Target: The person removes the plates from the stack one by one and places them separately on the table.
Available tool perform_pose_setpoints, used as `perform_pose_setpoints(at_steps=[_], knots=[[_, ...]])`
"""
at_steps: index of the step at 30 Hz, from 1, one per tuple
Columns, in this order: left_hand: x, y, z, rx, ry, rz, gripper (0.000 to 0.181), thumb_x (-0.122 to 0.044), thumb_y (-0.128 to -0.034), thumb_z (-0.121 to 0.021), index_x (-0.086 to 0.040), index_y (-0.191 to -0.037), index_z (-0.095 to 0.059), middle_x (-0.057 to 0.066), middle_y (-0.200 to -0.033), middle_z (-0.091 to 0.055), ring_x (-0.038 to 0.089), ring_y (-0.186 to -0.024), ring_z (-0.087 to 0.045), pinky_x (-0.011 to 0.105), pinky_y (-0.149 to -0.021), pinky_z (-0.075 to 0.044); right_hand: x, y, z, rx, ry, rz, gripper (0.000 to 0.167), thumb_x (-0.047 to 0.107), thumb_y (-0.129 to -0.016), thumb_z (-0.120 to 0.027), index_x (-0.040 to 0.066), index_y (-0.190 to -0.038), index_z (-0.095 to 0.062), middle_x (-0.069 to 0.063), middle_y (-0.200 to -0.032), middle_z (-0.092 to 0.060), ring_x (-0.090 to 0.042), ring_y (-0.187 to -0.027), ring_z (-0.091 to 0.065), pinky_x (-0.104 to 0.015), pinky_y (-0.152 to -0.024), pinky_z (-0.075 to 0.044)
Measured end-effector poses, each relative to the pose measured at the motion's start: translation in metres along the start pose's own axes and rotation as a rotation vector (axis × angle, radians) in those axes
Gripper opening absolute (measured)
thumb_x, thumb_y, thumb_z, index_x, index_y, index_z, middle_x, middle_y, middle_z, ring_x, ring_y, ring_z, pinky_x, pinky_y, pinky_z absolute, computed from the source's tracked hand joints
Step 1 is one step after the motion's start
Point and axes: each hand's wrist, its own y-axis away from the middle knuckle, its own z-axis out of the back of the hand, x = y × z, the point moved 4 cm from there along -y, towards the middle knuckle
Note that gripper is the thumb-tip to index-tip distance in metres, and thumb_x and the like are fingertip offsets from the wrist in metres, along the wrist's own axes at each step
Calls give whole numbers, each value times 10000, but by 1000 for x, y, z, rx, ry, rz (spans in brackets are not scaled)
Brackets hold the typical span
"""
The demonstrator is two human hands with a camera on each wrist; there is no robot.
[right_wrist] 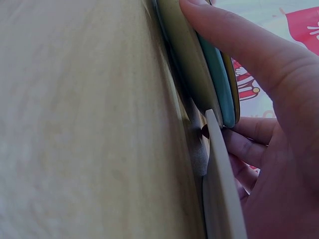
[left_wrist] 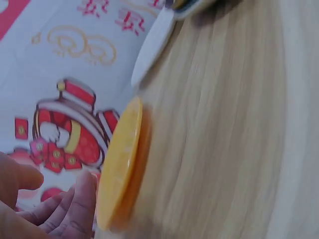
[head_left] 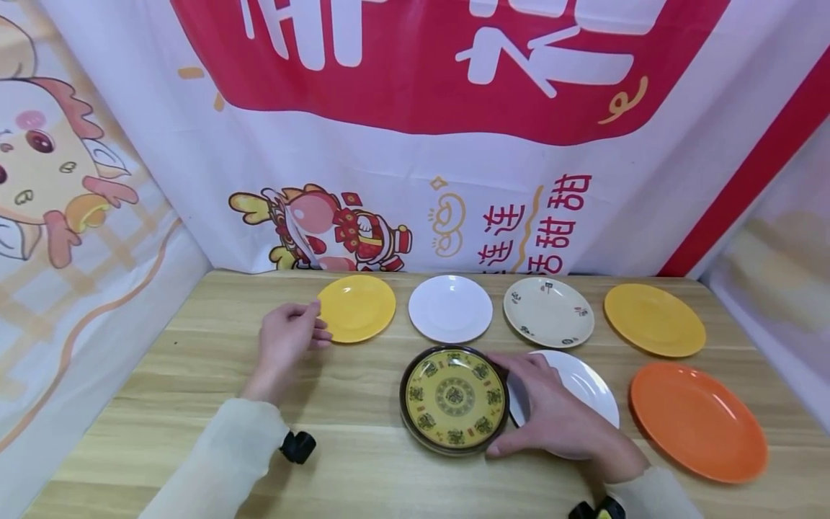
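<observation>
At the left edge of a yellow plate (head_left: 357,308) is my left hand (head_left: 292,333), its thumb apart from its fingers. In the left wrist view, the fingers (left_wrist: 79,206) lie against or just beside that plate's rim; I cannot tell whether they touch. My right hand (head_left: 551,407) holds the right side of a plate stack topped by a brown-rimmed, yellow patterned plate (head_left: 455,398). Its thumb (right_wrist: 234,35) and fingers spread around the rim. Seen from the side, the stack includes a teal layer (right_wrist: 219,82). Under the right hand lies a white plate (head_left: 586,389), partly hidden.
Along the back of the wooden table (head_left: 363,461) lie a white plate (head_left: 450,308), a cream plate with small motifs (head_left: 548,312) and another yellow plate (head_left: 655,320). An orange oval plate (head_left: 698,422) lies at the right. Printed cloth (head_left: 363,158) hangs behind.
</observation>
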Motion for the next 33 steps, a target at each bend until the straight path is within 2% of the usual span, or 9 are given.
perform_pose_setpoints(at_steps=[3,7,9,13,17,20,26,33], knots=[[-4,16,-16,93,5,-63,456,-326,-1110,-608,62,-1350,-619,143,-1051,-754,112,-759,-760,307,-764,-707,1,0,0,3,-5,-1,1246,689,-533,-993,393,-1613,-446,91,-1530,-536,-213,-1383,-400,-611,-1180,-424],[0,38,-43,243,-58,-119,348,-263,-1080,-670,47,-1235,-695,187,-1024,-766,184,-768,-762,327,-710,-704,1,0,0,0,-3,-1,1253,691,-527,-993,386,-1614,-448,76,-1525,-537,-220,-1385,-405,-640,-1184,-427],[5,48,-56,306,-99,-133,286,-234,-1053,-708,18,-1187,-722,196,-1005,-771,204,-761,-760,343,-682,-702,1,0,0,-1,-3,2,1253,692,-529,-992,386,-1614,-447,72,-1522,-540,-223,-1388,-406,-649,-1184,-427],[12,64,-75,382,-170,-137,250,-236,-992,-789,-33,-1128,-739,148,-925,-767,199,-700,-739,355,-615,-690,0,-1,0,-4,-2,9,1258,698,-528,-990,387,-1618,-443,62,-1511,-537,-224,-1390,-410,-652,-1182,-433],[17,74,-85,415,-253,-134,309,-248,-921,-867,-39,-1098,-726,101,-862,-744,170,-594,-688,327,-525,-650,-1,-1,0,-10,5,18,1262,705,-526,-987,398,-1619,-436,101,-1524,-550,-204,-1378,-403,-611,-1172,-435],[18,78,-88,420,-291,-138,296,-182,-896,-882,-25,-1079,-711,96,-817,-721,165,-546,-657,309,-474,-615,-1,-1,-1,-12,9,22,1264,706,-524,-988,401,-1619,-434,121,-1534,-554,-197,-1375,-399,-594,-1169,-430],[21,80,-88,425,-229,-121,199,-78,-926,-826,4,-1054,-699,118,-835,-719,186,-580,-673,321,-496,-633,-2,-2,-2,-4,9,11,1261,713,-528,-984,400,-1619,-433,114,-1542,-545,-211,-1394,-397,-615,-1180,-426],[23,79,-85,439,-181,-106,171,-73,-948,-795,18,-1057,-700,136,-873,-737,193,-588,-682,350,-540,-664,-1,-1,-1,-5,1,9,1264,697,-529,-991,378,-1622,-441,86,-1550,-543,-235,-1413,-397,-659,-1189,-429]])
